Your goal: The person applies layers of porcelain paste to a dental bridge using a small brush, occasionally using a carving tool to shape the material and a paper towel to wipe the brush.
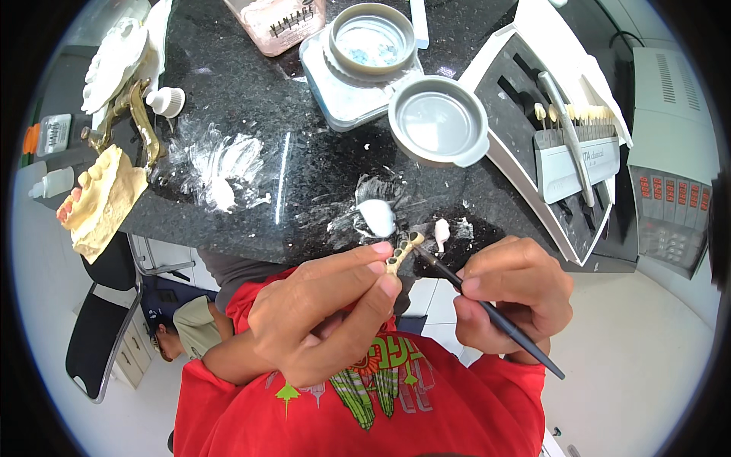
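Note:
My left hand (327, 312) pinches a small curved dental bridge (401, 251) between thumb and fingertips. The bridge is cream-coloured, with dark hollows along its upturned side. My right hand (518, 286) grips a thin brush (504, 321) by its black handle, pen-like. The brush's tip touches or nearly touches the far right end of the bridge; I cannot tell which. Just beyond the bridge, a mound of white paste (376, 218) sits on the black speckled worktop (251, 91). A smaller whitish lump (442, 233) lies to its right.
A tooth shade guide (577, 156) stands in a white-edged case at right, near a unit with red displays (670, 192). Grey round dishes (438, 120) and a pinkish jar (278, 23) stand at the back. A yellow dental cast (103, 199) sits at left. Behind it, a person (199, 326) is visible below.

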`<state>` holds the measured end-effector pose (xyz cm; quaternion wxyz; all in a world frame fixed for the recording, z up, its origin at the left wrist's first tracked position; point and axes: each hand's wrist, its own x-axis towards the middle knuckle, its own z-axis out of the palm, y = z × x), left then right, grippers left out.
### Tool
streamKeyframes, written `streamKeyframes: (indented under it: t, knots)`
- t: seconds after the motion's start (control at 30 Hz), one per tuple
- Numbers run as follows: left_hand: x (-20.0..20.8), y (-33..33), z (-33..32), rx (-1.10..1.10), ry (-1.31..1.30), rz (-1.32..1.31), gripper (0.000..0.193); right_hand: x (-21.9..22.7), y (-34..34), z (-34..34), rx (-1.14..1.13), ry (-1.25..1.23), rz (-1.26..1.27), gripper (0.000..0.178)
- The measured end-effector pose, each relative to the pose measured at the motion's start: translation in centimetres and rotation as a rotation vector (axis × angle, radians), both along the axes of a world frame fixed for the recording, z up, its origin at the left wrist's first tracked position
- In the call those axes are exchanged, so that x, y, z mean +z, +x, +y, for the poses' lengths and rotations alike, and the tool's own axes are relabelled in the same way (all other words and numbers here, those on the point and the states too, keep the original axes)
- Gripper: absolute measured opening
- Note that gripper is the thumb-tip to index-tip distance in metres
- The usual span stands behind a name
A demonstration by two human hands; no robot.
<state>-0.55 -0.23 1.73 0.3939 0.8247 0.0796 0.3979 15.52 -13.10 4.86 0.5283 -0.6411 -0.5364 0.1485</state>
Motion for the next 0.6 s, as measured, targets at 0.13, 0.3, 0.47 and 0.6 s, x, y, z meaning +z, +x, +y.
streamKeyframes:
  t: [0.13, 0.3, 0.47, 0.6]
  knots:
    - [-0.04, 0.03, 0.23, -0.022, -0.002, -0.001, 0.024, 0.07, 0.01, -0.09, 0.011, -0.012, 0.011, 0.026]
    - [0.65, 0.19, 0.21, 0.008, -0.269, 0.018, 0.024, -0.08, -0.28, -0.29, -0.031, 0.024, -0.009, 0.025]
    - [0.80, 0.65, -0.13, 0.096, -0.320, 0.017, 0.022, -0.27, -0.44, -0.17, 0.000, 0.028, -0.040, 0.024]
    - [0.89, 0.66, -0.14, 0.103, -0.324, 0.024, 0.022, 0.00, -0.55, -0.11, 0.006, 0.004, -0.068, 0.023]
